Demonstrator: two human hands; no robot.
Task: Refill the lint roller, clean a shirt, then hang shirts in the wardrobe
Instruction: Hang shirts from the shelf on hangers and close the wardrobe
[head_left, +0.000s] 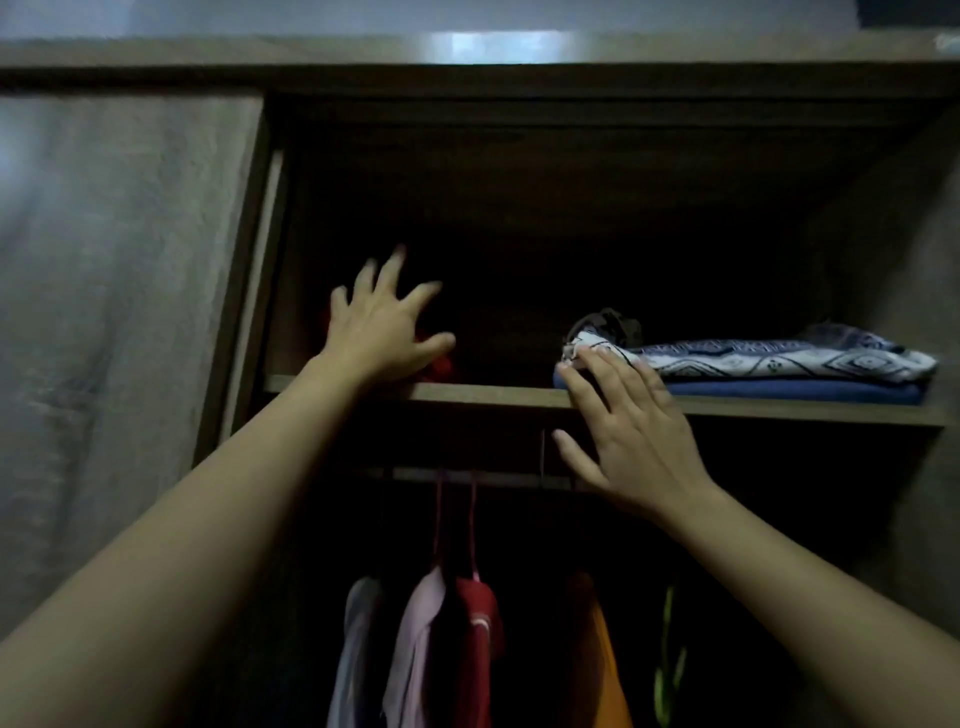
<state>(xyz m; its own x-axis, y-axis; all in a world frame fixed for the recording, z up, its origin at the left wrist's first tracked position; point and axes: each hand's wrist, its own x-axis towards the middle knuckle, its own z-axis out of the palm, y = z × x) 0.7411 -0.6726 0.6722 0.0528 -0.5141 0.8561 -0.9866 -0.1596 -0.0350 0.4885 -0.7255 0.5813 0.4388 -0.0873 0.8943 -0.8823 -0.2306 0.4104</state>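
Note:
I face an open wooden wardrobe (519, 83). My left hand (382, 327) reaches over its upper shelf (488, 396) with fingers spread, above a dim red item (439, 366) that it partly hides. My right hand (628, 431) is open, its fingertips touching the front corner of a folded stack: a white and navy patterned cloth (779, 358) on a blue folded garment (789, 391). Below the shelf, shirts hang from a rail (498, 477): a pale grey one (358, 644), a pink one (418, 639), a red one (478, 639) and an orange one (602, 660).
A light sliding door panel (119, 312) covers the wardrobe's left side. A dark object (608, 322) lies behind the folded stack. A green item (667, 660) hangs at the right of the rail. The shelf's middle and the back of the wardrobe are dark.

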